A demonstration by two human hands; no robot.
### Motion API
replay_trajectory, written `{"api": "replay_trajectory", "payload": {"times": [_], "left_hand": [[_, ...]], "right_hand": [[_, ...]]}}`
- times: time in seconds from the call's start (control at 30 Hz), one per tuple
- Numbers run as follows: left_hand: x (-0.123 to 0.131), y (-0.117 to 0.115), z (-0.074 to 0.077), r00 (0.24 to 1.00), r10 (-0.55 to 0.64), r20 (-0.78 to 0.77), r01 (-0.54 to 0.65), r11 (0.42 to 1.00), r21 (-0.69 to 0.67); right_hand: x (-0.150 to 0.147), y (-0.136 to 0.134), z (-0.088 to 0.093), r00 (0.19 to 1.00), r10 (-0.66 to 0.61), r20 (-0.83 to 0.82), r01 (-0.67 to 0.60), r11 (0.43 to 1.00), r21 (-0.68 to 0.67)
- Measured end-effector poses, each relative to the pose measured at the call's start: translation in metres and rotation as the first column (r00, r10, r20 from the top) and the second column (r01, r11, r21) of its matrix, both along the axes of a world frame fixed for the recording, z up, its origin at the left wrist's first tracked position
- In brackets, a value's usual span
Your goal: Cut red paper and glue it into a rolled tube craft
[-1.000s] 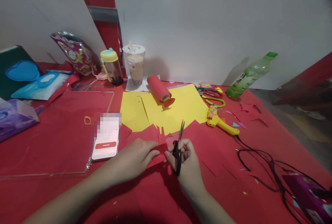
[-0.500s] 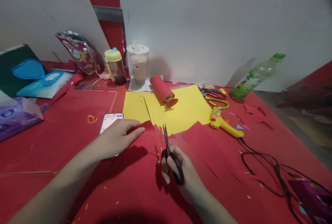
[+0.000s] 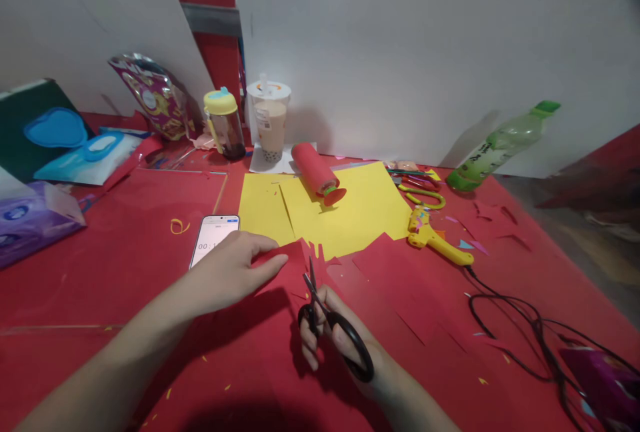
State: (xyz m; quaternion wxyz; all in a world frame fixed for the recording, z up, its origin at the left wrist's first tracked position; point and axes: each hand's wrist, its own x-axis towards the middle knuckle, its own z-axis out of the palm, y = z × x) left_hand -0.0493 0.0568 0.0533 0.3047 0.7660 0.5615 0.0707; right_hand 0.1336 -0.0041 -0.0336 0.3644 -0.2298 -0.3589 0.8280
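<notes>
My left hand pinches a sheet of red paper between thumb and fingers. Narrow cut strips show along the paper's far right edge. In my right hand is a pair of scissors with black handles, blades parted and pointing away from me, close to the paper's right side. Whether the blades touch the paper I cannot tell. Beyond the hands, a red paper roll with a round red end piece lies on yellow paper. A phone showing a timer is partly hidden behind my left hand.
At right lie a yellow glue gun with a looped black cord and yellow-handled scissors. A green-capped bottle leans on the white wall. A bubble tea cup, a yellow-lidded bottle and wipes stand further left.
The scissors have opened and tilted leftward, their handles shifting down and right. My left hand has moved slightly right with the red paper, whose cut edge now shows more clearly.
</notes>
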Motion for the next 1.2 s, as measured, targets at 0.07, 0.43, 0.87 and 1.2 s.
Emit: {"api": "replay_trajectory", "payload": {"times": [0.07, 0.43, 0.87, 1.2], "left_hand": [[0.001, -0.002, 0.000, 1.000, -0.002, -0.007, 0.002, 1.000, 0.002], [0.005, -0.005, -0.007, 0.998, 0.007, 0.055, -0.007, 1.000, 0.002], [0.007, -0.005, -0.005, 0.998, 0.009, 0.069, -0.009, 1.000, 0.003], [0.007, -0.006, -0.008, 0.997, 0.008, 0.081, -0.008, 1.000, 0.001]], "right_hand": [[0.000, 0.000, 0.002, 0.999, -0.001, 0.034, 0.001, 1.000, 0.000], [0.001, 0.001, 0.012, 0.998, 0.003, 0.061, -0.006, 0.999, 0.043], [0.002, 0.002, 0.018, 0.999, 0.001, 0.039, -0.003, 0.999, 0.039], [0.001, 0.001, 0.008, 1.000, -0.007, -0.026, 0.009, 0.996, 0.086]]}}
